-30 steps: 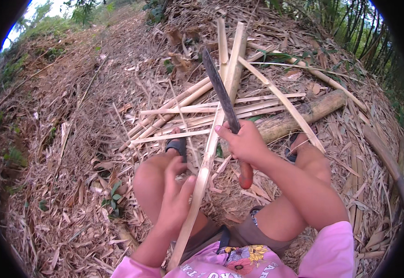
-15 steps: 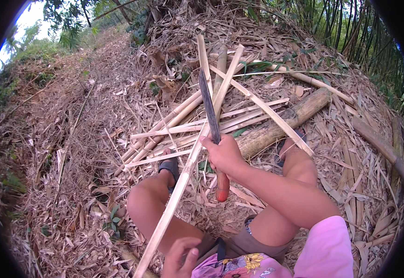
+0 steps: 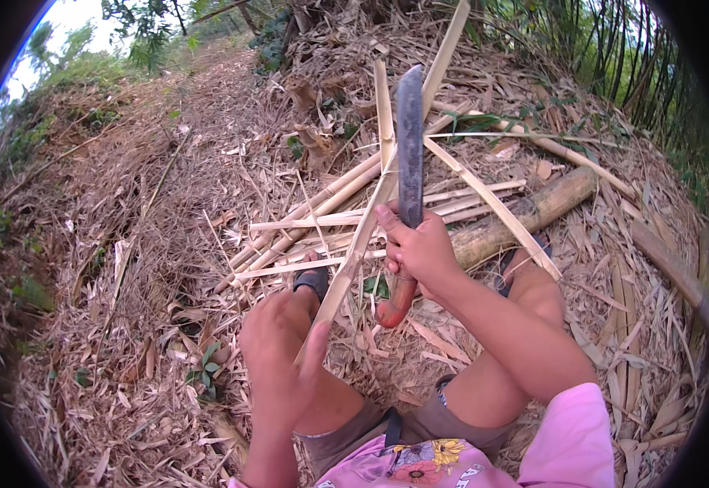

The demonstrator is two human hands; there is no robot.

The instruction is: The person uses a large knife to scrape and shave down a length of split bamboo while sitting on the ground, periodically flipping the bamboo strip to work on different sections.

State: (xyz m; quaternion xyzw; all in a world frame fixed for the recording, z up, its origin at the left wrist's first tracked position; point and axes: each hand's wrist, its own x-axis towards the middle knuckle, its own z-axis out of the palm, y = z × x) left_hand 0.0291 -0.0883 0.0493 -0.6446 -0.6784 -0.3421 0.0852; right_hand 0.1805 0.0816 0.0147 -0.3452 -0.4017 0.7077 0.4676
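Observation:
My right hand (image 3: pixel 423 252) is wrapped around a machete (image 3: pixel 410 146). Its long dark blade points away from me, and the red-ended wooden handle comes out below the fist. My left hand (image 3: pixel 285 333), slightly blurred, is closed around the near end of a long split bamboo strip (image 3: pixel 353 259), its thumb along the strip. From there the strip slants up and away, passing just left of my right hand and behind the blade. Between my feet and beyond lie more split bamboo strips (image 3: pixel 493 203), crossing one another.
A thick bamboo pole (image 3: pixel 525 213) lies at the right beside my foot, with a thinner pole (image 3: pixel 680 281) farther right. Dry leaves (image 3: pixel 151 325) cover the sloping ground. A cut stump (image 3: pixel 315 146) stands ahead, and green bamboo stalks (image 3: pixel 615 57) grow at the far right.
My left hand has come up from the lower edge and taken hold of the bamboo strip. The strip has shifted away from me. The machete has turned more upright, showing its blade's flat side.

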